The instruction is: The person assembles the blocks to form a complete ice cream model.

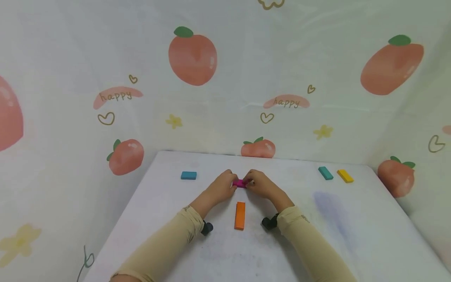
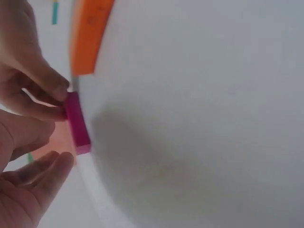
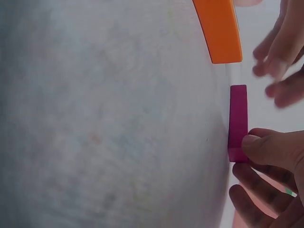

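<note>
A magenta block (image 1: 240, 183) (image 2: 77, 121) (image 3: 238, 116) lies on the white table between the two hands. The right hand (image 1: 262, 185) (image 2: 31, 66) (image 3: 275, 164) pinches its right end between thumb and finger, the other fingers spread. Beside the left end is the left hand (image 1: 222, 188) (image 2: 28, 175) (image 3: 287, 54), its fingers relaxed and parted; the right wrist view shows a gap between them and the block. An orange block (image 1: 240, 216) (image 2: 90, 35) (image 3: 221, 31) lies on the near side of the magenta one.
A blue block (image 1: 188, 175) lies at the back left of the table (image 1: 225, 258). At the back right are a teal block (image 1: 325, 173) and a yellow block (image 1: 345, 176). A printed cloth (image 1: 225, 105) hangs behind the table's back edge.
</note>
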A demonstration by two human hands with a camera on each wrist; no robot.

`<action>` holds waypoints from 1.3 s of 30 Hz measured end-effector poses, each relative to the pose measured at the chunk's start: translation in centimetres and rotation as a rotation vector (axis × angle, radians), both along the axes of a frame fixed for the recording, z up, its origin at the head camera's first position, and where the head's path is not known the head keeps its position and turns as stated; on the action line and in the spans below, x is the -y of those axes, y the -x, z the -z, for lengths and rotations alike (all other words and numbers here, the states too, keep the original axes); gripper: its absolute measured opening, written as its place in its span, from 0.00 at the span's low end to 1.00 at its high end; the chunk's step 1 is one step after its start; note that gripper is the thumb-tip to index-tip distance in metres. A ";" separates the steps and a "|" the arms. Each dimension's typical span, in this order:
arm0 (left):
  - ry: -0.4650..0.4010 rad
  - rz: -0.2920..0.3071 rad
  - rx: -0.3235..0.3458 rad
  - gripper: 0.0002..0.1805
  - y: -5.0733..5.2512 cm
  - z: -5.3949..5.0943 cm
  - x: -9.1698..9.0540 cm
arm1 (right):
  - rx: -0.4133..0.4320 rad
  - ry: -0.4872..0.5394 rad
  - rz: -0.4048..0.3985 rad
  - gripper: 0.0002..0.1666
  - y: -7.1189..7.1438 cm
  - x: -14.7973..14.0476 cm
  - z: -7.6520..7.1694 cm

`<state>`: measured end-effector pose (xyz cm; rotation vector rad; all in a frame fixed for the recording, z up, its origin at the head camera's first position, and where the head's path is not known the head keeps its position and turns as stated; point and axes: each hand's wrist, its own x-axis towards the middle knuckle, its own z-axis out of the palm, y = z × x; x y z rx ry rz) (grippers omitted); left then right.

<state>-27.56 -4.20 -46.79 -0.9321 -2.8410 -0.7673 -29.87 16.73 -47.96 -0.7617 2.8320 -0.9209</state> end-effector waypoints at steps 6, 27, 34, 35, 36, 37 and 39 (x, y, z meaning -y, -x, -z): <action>0.048 0.039 -0.001 0.12 1.7 0.6 -1.0 | -0.015 0.007 -0.031 0.11 -0.4 -0.1 0.0; 0.044 0.085 0.125 0.09 0.8 0.7 -0.6 | 0.006 -0.010 -0.065 0.09 -2.2 -0.5 -0.2; 0.031 0.137 0.104 0.11 -0.4 1.0 -0.4 | -0.027 -0.025 -0.111 0.10 -3.5 -0.9 -0.1; 0.032 0.138 0.108 0.11 -0.5 1.0 -0.3 | -0.028 -0.026 -0.112 0.10 -3.7 -0.9 -0.1; 0.038 0.136 0.113 0.11 -0.6 1.0 -0.3 | -0.027 -0.028 -0.112 0.10 -3.8 -0.9 -0.2; 0.044 0.134 0.117 0.11 -0.8 1.0 -0.3 | -0.023 -0.029 -0.112 0.10 -4.0 -0.9 -0.2; 0.053 0.129 0.128 0.11 -0.9 1.0 -0.2 | -0.016 -0.035 -0.109 0.10 -4.2 -0.8 -0.2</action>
